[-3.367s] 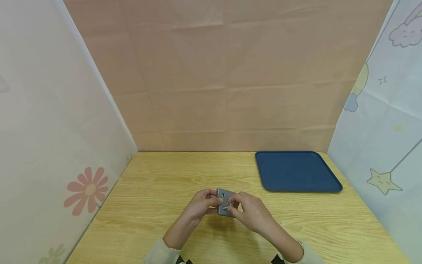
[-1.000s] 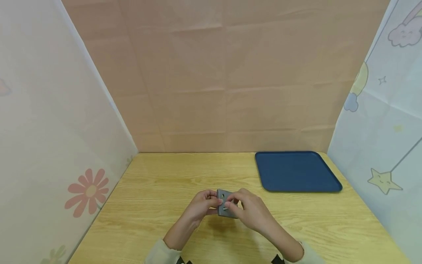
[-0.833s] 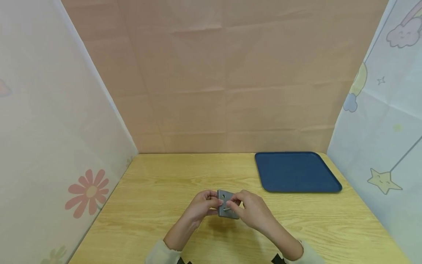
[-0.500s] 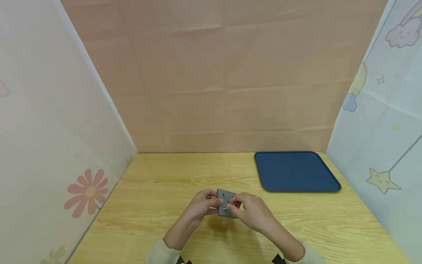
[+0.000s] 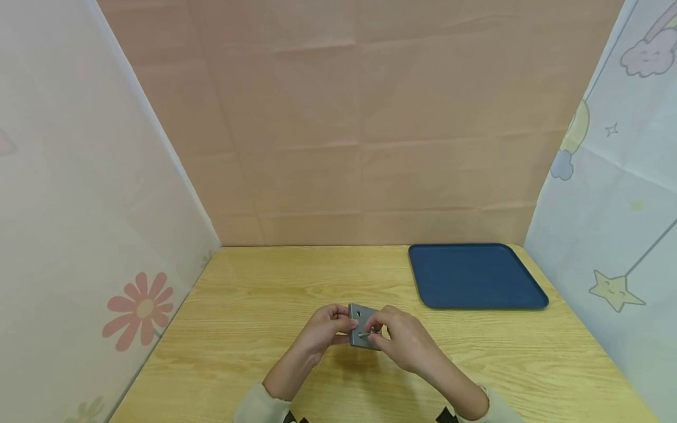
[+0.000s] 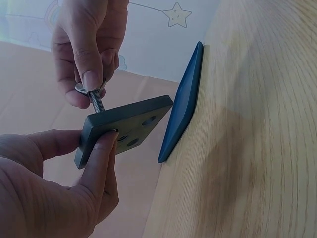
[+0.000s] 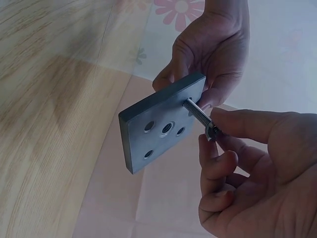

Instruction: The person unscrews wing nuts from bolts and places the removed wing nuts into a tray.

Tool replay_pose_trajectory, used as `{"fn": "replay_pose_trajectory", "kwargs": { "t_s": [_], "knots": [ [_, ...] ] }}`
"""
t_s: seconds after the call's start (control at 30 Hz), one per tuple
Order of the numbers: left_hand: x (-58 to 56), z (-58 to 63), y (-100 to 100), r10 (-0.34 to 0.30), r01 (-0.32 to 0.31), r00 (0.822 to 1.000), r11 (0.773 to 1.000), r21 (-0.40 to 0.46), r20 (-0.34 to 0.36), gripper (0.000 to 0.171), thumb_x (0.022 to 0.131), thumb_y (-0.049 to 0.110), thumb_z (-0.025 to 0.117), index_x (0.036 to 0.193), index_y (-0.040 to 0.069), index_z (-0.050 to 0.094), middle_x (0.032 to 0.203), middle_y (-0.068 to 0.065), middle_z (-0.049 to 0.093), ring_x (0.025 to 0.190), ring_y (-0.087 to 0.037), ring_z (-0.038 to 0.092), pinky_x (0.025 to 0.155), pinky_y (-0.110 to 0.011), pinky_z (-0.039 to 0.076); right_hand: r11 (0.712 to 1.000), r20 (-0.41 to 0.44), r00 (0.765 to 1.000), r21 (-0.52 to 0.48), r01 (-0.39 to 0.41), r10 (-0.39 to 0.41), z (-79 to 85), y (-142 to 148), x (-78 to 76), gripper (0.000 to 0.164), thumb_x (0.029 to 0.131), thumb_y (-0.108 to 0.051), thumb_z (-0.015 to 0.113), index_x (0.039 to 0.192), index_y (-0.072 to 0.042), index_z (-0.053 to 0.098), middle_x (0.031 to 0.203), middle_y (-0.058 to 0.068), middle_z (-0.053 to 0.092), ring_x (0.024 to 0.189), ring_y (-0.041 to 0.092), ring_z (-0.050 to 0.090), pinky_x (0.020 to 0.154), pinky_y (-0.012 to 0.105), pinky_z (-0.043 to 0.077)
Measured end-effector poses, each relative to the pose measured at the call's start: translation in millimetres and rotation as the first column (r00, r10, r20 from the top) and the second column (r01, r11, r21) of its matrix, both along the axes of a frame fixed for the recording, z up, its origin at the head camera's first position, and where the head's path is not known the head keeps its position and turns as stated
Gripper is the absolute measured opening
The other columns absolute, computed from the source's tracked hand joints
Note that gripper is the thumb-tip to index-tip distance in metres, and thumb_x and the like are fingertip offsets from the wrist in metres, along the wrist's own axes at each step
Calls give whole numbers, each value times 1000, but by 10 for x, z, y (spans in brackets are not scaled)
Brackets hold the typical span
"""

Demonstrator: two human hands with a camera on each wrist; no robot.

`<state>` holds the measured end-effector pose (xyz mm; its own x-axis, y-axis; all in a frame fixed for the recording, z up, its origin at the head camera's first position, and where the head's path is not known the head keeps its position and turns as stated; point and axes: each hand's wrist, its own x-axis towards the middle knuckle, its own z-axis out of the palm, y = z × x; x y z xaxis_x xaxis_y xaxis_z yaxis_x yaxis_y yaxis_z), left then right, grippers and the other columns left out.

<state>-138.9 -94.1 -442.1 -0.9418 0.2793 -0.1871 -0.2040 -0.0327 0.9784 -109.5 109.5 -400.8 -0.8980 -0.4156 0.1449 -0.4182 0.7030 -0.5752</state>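
My left hand (image 5: 325,330) grips the left edge of a square grey metal plate (image 7: 163,112) with several round holes, thumb on one face and fingers behind. My right hand (image 5: 404,338) pinches the head of a silver wing bolt (image 6: 97,103) between thumb and fingertips. In the right wrist view the bolt's tip sits in a corner hole of the plate, and a long length of thread shows outside it. No bolts show in the other holes. The plate is held tilted above the table, facing my right hand.
A blue tray (image 5: 476,276) lies at the back right of the wood-grain table (image 5: 280,288). A tan paper backdrop (image 5: 296,129) stands behind, with white patterned sheets at both sides.
My right thumb and fingers have shifted around the bolt's head several times, and its wings show again between them now. The left hand and plate have hardly moved.
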Motion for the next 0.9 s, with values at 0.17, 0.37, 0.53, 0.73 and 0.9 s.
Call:
{"fn": "replay_pose_trajectory", "kwargs": {
  "t_s": [0.17, 0.37, 0.53, 0.73, 0.9],
  "knots": [
    [-10, -6, 2, -6, 6, 1000, 1000, 9, 1, 30, 94, 6, 68, 118, -9, 58, 98, -9, 64, 87, -17, 67, 81, -36, 61, 1000, -14, 1000, -16, -9, 8, -6, -2, -7, 5, 91, -19, 76, 91, -23, 72, 88, -11, 56, 67, 4, 44, 56, 23, 38],
    [-21, -6, 0, -9, 9, 1000, 1000, 17, 6, 30, 93, 7, 69, 118, -8, 59, 98, -10, 64, 87, -19, 66, 81, -36, 61, 998, -38, 999, -63, 28, -30, -26, -11, -53, 10, 96, -35, 70, 95, -26, 73, 87, -14, 57, 68, 4, 44, 58, 22, 40],
    [-26, -11, 2, -14, 14, 1000, 1000, 13, 9, 32, 93, 8, 70, 118, -8, 59, 100, -11, 63, 88, -19, 66, 80, -35, 60, 998, 18, 998, -21, 55, -54, -17, 10, -75, 19, 97, -39, 68, 92, -22, 74, 84, -14, 61, 68, 5, 47, 59, 24, 41],
    [-22, -50, 2, -6, 6, 1000, 1000, -8, -1, 33, 94, 9, 69, 121, -8, 58, 98, -9, 64, 85, -17, 66, 78, -34, 60, 1000, 74, 997, 12, 5, -6, -25, 23, -72, 22, 97, -40, 67, 93, -21, 75, 81, -14, 64, 65, 4, 50, 57, 25, 42],
    [-21, -48, 3, -2, 2, 1000, 1000, -10, 2, 33, 95, 9, 68, 121, -8, 58, 98, -8, 63, 85, -16, 66, 77, -34, 61, 1000, 81, 997, -8, -16, 16, -25, 15, -69, 11, 96, -29, 71, 95, -19, 75, 79, -13, 63, 63, 4, 49, 53, 24, 41]
  ]
}}
